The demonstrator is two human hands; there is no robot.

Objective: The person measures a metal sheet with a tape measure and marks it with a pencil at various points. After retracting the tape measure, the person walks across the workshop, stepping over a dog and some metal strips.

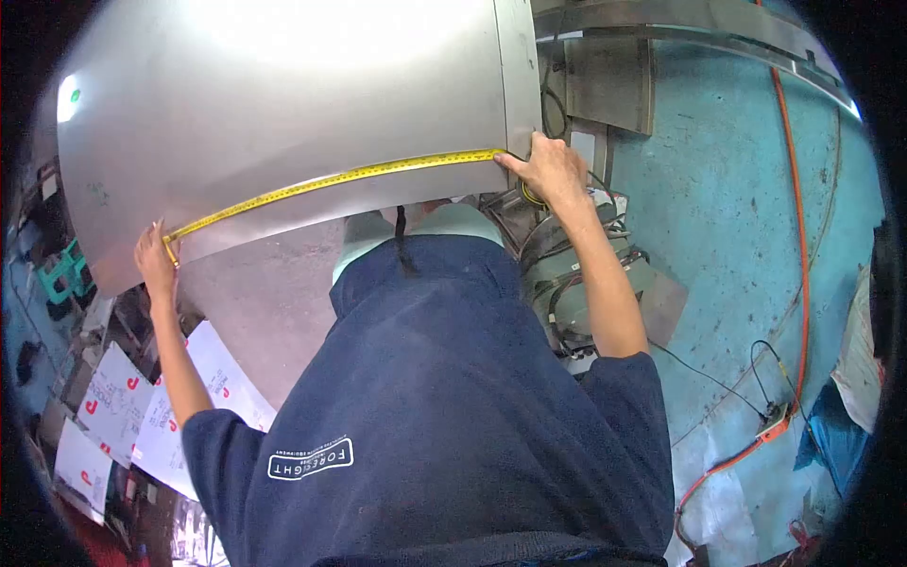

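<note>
A yellow tape measure [350, 177] stretches across a large brushed metal sheet [331, 104], near the sheet's close edge. At the left end of the tape, my left hand [154, 257] is closed on it, with a short yellowish piece showing beside the fingers. My right hand [557, 175] grips the tape at the sheet's right side, its thumb pressed on the blade. Below that hand a rounded yellow part shows, half hidden. The blade bows slightly between the two hands.
White printed sheets [113, 402] lie at the lower left, near a green stool [64, 272]. Cables and equipment [576, 274] stand under my right arm. An orange cable [798, 227] crosses the blue floor [718, 217] to a power strip [775, 425].
</note>
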